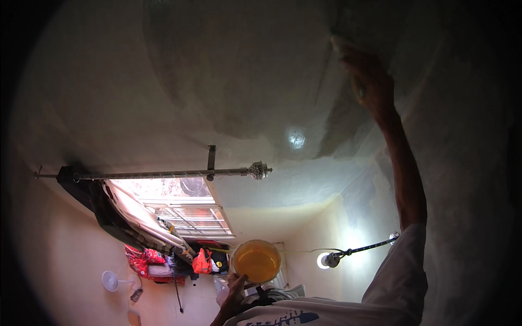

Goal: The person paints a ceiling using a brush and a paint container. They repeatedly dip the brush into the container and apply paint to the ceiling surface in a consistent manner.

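My left hand [236,286] grips the rim of a round tub [233,257] with its thumb over the edge. Amber-yellow liquid [257,264] stands in the tub, in front of my chest. High at the upper right, my right hand [370,80] is closed round what looks like a paintbrush [340,44]. Its pale end touches or nearly touches the grey plastered wall [244,70]; dim light and blur hide the bristles. A yellowish bit of handle shows below my fingers. Darker, damp-looking patches [342,127] mark the plaster around my right arm.
A curtain rod [163,175] with an ornate end juts across the wall above a bright window [185,204], its curtain [125,217] bunched at the left. A lit bulb [327,260] hangs at the lower right. A white fan [110,280] and heaped red cloth [142,259] lie far below.
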A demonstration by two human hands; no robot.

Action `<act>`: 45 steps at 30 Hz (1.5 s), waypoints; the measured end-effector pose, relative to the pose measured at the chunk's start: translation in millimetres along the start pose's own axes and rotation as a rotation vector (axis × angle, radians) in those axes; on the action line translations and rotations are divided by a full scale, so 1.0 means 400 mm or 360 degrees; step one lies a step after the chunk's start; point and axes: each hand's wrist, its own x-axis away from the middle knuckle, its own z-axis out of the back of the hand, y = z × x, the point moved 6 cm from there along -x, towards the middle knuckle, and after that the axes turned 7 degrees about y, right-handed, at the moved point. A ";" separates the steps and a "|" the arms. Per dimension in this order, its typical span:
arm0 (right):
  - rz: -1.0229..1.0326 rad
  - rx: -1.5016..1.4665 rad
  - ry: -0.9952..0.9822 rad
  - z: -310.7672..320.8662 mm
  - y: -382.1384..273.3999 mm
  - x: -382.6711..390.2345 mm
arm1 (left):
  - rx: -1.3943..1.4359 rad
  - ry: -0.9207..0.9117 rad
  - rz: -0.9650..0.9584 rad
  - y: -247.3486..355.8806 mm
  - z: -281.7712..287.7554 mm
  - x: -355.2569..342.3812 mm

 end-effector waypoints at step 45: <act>-0.0083 -0.0360 0.0356 0.036 0.084 -0.216 | 0.0242 -0.0099 -0.0100 0.039 -0.024 0.054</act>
